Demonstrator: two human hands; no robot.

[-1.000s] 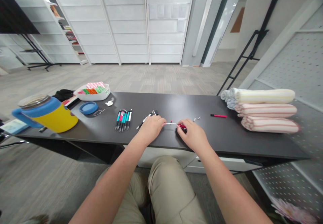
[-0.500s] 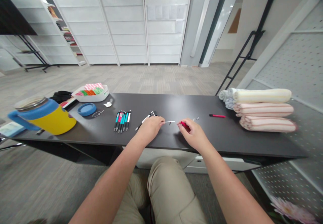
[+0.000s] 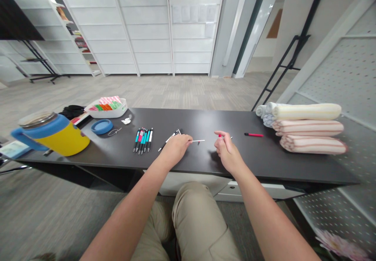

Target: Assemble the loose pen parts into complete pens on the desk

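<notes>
My left hand [image 3: 176, 149] pinches a thin white pen refill [image 3: 199, 140], which points right just above the dark table. A tiny dark piece [image 3: 199, 143] lies beneath the refill's tip. Curled around a red pen part [image 3: 219, 136], my right hand [image 3: 228, 154] hides most of it, with the index finger bent over the top. Behind the left hand lie some pen parts [image 3: 167, 142], partly covered. To the left, several assembled pens [image 3: 143, 140] in teal, red and white sit in a row. A red pen barrel [image 3: 253, 135] rests right of my right hand.
On the table's left are a yellow and blue jug [image 3: 63, 137], a blue lid [image 3: 101, 127], crumpled white tissue [image 3: 126, 121] and a white basket [image 3: 109, 113] of colourful packets. Rolled towels [image 3: 311, 127] are stacked at the right end. The table's front edge [image 3: 188, 172] runs above my knees.
My right hand has moved a little right, away from the refill tip, and turned so the red part is mostly hidden in the fingers. The left hand stays nearly still with the refill.
</notes>
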